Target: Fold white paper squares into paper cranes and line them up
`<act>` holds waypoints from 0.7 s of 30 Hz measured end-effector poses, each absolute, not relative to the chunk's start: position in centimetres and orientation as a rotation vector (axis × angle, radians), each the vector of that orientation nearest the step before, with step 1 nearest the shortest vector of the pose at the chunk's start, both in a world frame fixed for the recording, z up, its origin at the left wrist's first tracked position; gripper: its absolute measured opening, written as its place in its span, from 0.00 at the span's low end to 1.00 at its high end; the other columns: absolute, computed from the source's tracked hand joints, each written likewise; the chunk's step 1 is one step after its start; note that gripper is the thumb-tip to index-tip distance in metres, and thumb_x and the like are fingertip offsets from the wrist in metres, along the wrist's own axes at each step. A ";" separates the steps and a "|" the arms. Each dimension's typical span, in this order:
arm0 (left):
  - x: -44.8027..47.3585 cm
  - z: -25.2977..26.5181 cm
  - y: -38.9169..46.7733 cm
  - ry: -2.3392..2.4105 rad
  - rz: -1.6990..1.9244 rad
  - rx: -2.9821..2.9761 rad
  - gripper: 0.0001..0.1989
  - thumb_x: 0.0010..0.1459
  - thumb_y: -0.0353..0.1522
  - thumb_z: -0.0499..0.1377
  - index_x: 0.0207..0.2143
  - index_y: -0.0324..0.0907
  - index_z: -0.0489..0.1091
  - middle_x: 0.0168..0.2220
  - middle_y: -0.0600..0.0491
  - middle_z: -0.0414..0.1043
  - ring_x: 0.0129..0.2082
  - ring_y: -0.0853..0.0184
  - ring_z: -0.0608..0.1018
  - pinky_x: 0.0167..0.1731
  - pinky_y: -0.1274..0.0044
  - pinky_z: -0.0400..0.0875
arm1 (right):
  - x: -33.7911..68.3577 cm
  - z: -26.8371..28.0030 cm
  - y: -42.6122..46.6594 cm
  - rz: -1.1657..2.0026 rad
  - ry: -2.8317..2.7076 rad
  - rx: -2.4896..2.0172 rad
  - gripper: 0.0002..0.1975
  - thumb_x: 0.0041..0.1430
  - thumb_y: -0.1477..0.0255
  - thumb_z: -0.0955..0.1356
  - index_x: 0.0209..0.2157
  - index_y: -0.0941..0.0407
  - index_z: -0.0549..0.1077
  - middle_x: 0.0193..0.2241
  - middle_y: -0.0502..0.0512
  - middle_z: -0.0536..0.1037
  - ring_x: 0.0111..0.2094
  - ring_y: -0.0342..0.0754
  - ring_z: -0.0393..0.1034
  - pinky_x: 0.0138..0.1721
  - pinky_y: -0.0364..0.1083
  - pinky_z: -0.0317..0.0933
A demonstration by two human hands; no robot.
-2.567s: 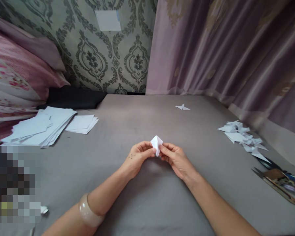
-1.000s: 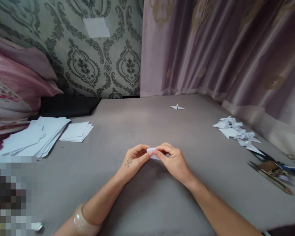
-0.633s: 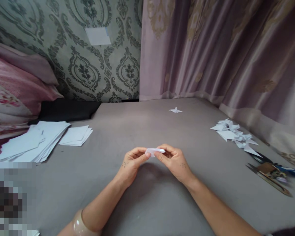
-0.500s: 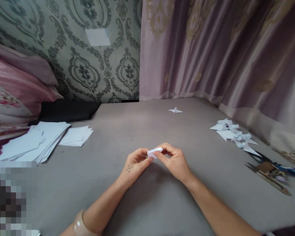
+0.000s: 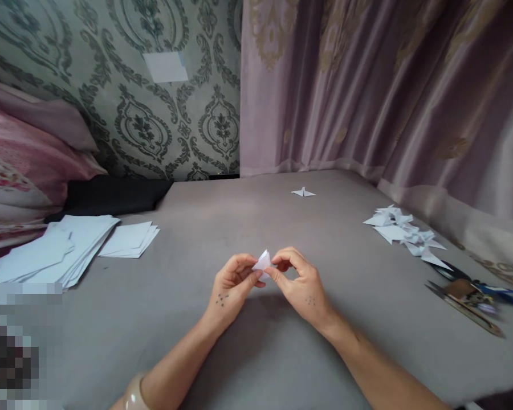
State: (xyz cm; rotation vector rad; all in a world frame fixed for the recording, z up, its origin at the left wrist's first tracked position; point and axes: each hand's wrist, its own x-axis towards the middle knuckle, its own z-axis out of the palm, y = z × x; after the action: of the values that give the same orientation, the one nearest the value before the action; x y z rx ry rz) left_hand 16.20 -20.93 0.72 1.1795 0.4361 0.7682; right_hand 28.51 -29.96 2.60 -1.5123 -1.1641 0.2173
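A small piece of folded white paper (image 5: 263, 261) is held up between my two hands, just above the grey tabletop (image 5: 196, 228). Its top comes to a point. My left hand (image 5: 231, 286) pinches its left and lower edge between thumb and fingers. On the other side, my right hand (image 5: 301, 285) grips the right edge with thumb and index finger. The fingertips hide part of the lower folds.
A folded paper crane (image 5: 303, 192) lies at the back. To the right are a heap of paper cranes (image 5: 404, 230) and several tools, among them a pointed one (image 5: 465, 310). Paper stacks (image 5: 85, 242) and smaller sheets (image 5: 130, 239) lie left, near a black cloth (image 5: 115, 193).
The folded paper has turned from a flat, sideways strip to a shape with its point upward. My fingers have shifted to its two sides.
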 end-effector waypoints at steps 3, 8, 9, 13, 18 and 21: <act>16.1 0.8 -21.1 0.427 0.793 1.210 0.09 0.50 0.30 0.65 0.35 0.41 0.70 0.33 0.55 0.72 0.32 0.70 0.76 0.30 0.77 0.76 | 28.4 2.9 -30.0 0.208 -1.203 -1.478 0.04 0.55 0.76 0.69 0.31 0.54 0.70 0.29 0.48 0.71 0.30 0.41 0.65 0.35 0.41 0.62; 15.9 1.4 -21.1 0.379 0.865 1.324 0.04 0.53 0.29 0.62 0.33 0.40 0.73 0.40 0.51 0.72 0.40 0.67 0.75 0.38 0.77 0.75 | 28.1 3.2 -30.1 0.210 -1.257 -1.415 0.02 0.57 0.75 0.68 0.32 0.54 0.70 0.29 0.48 0.72 0.30 0.41 0.66 0.34 0.41 0.63; 15.8 1.4 -21.1 0.374 0.890 1.348 0.03 0.53 0.28 0.62 0.33 0.40 0.73 0.41 0.50 0.72 0.42 0.67 0.75 0.39 0.77 0.75 | 28.1 3.3 -30.2 0.216 -1.260 -1.410 0.02 0.57 0.75 0.68 0.32 0.54 0.70 0.29 0.48 0.72 0.30 0.41 0.66 0.34 0.41 0.63; 15.7 1.7 -21.0 0.346 0.944 1.422 0.03 0.54 0.27 0.62 0.33 0.40 0.75 0.41 0.49 0.71 0.43 0.66 0.74 0.41 0.76 0.74 | 27.9 3.4 -30.3 0.226 -1.267 -1.401 0.01 0.58 0.74 0.67 0.33 0.53 0.70 0.30 0.50 0.73 0.30 0.42 0.67 0.34 0.43 0.64; 15.7 1.8 -21.1 0.280 0.996 1.463 0.06 0.54 0.25 0.61 0.35 0.41 0.75 0.39 0.48 0.72 0.42 0.65 0.75 0.41 0.74 0.74 | 27.9 3.3 -30.4 0.203 -1.289 -1.389 0.02 0.59 0.75 0.66 0.34 0.53 0.70 0.30 0.50 0.73 0.31 0.42 0.67 0.34 0.43 0.64; 15.7 1.8 -21.1 0.279 0.994 1.477 0.06 0.54 0.25 0.61 0.35 0.41 0.75 0.39 0.48 0.72 0.42 0.65 0.75 0.42 0.74 0.73 | 27.9 3.4 -30.4 0.200 -1.308 -1.391 0.04 0.58 0.76 0.66 0.35 0.53 0.70 0.31 0.50 0.73 0.31 0.42 0.67 0.35 0.43 0.64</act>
State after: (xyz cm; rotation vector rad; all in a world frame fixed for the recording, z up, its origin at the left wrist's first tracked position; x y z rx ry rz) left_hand 15.70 -21.12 1.78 1.4769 0.2795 0.9940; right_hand 27.92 -30.43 3.35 -1.3914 -1.3084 0.1998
